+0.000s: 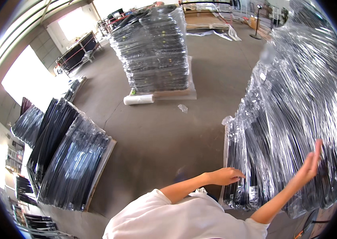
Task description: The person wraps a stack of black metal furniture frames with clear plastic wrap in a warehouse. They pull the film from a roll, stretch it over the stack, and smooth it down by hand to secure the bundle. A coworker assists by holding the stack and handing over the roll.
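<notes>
Film-wrapped stack (288,99) is standing by the left hand (227,175), which is hanging half-curled at its left edge, hold impossible to tell; the right hand (308,167) is fronting it, straight-fingered. Leftward of both, floor (152,147) is stretching.

I'm seeing a lane of floor (156,139) running near to far between the left stack (72,167) and the right stack (288,107). The right stack is blocking the left hand (227,176) rightward. The far stack (156,55) is obstructing the lane's far end, a roll (138,99) and a scrap (182,108) lying before it.
</notes>
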Motion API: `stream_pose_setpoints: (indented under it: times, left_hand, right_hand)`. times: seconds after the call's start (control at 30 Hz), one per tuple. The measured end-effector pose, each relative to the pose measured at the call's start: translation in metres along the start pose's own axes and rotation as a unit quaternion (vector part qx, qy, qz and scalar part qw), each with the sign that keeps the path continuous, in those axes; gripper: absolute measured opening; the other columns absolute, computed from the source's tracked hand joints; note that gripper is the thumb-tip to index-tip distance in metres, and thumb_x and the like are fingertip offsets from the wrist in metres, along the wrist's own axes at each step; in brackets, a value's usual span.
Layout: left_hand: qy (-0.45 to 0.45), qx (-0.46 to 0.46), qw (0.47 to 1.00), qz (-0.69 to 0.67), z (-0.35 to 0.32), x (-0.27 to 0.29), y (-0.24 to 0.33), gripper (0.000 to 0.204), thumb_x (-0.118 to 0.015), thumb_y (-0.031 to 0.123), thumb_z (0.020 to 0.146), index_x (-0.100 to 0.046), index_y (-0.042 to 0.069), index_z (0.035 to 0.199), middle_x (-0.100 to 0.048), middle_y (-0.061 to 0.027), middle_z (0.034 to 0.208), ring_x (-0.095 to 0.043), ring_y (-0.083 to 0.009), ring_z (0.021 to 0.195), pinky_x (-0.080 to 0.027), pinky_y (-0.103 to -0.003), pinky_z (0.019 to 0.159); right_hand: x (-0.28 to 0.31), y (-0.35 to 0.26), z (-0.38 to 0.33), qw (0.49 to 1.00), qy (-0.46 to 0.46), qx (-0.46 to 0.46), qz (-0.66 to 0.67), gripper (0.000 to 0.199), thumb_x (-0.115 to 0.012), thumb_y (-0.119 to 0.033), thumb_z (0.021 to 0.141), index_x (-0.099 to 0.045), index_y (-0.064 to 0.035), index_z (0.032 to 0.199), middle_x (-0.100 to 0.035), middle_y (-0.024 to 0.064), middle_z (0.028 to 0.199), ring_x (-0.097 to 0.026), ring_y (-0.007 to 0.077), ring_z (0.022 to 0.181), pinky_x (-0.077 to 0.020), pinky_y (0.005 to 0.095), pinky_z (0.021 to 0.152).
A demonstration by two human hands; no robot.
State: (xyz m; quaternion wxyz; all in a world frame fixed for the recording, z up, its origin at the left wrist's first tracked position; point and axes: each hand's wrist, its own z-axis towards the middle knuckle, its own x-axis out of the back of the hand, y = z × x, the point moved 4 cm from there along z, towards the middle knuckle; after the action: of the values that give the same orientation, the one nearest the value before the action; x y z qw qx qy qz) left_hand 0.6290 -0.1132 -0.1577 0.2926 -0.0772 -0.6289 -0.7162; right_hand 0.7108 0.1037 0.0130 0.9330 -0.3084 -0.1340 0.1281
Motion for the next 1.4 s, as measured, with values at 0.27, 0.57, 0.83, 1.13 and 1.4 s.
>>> stream_pose_setpoints:
  times: [0.27,0.57,0.83,1.13,1.4]
  left_hand:
    - [0.066,-0.053,0.996,-0.024,-0.04,0.091,0.008,0.03,-0.052,0.0,0.082,-0.055,0.002,0.111,-0.058,-0.0142,0.105,-0.054,-0.0302,0.099,-0.042,-0.039,0.085]
    - [0.15,0.044,0.98,-0.123,-0.146,0.19,-0.034,0.048,-0.046,-0.007,0.078,-0.039,0.0,0.126,-0.048,-0.0187,0.123,-0.046,-0.0317,0.116,-0.037,-0.037,0.095]
    - [0.096,0.118,0.961,-0.233,-0.22,0.287,-0.042,0.063,-0.046,-0.007,0.067,-0.033,-0.004,0.128,-0.043,-0.0131,0.123,-0.04,-0.0216,0.115,-0.033,-0.03,0.095]
    - [0.243,0.019,0.856,-0.456,-0.215,0.414,-0.123,0.078,-0.058,-0.004,0.061,-0.028,0.001,0.133,-0.032,-0.0102,0.135,-0.023,-0.0216,0.132,-0.013,-0.038,0.11]
    - [0.412,-0.118,0.708,-0.561,-0.225,0.611,-0.184,0.065,-0.025,0.048,0.093,-0.014,0.005,0.141,-0.019,-0.0098,0.146,-0.017,-0.0245,0.135,-0.019,-0.044,0.108]
  right_hand:
    - [-0.16,-0.065,-0.112,0.95,-0.284,-0.112,0.068,0.031,-0.047,-0.006,0.087,-0.053,0.0013,0.117,-0.052,0.0176,0.123,-0.045,0.0283,0.119,-0.0325,0.0378,0.1]
    - [-0.309,-0.191,-0.171,0.93,-0.315,0.041,0.184,0.025,-0.049,-0.006,0.082,-0.061,-0.0041,0.104,-0.057,0.0131,0.115,-0.054,0.0257,0.107,-0.0203,0.0487,0.106]
    - [-0.413,-0.241,-0.182,0.928,-0.217,0.161,0.256,0.021,-0.043,-0.004,0.071,-0.063,0.0001,0.075,-0.065,0.0108,0.074,-0.061,0.0252,0.065,-0.0488,0.0383,0.071]
    - [-0.589,-0.188,-0.159,0.909,-0.243,0.152,0.303,0.041,-0.033,-0.025,0.09,-0.06,0.0014,0.074,-0.061,0.0121,0.065,-0.059,0.0232,0.057,-0.048,0.0333,0.058]
    - [-0.795,-0.23,-0.09,0.315,-0.403,-0.363,0.779,0.08,-0.016,-0.062,0.088,-0.018,0.0009,0.139,-0.02,0.015,0.145,-0.017,0.0238,0.135,-0.0169,0.0368,0.109]
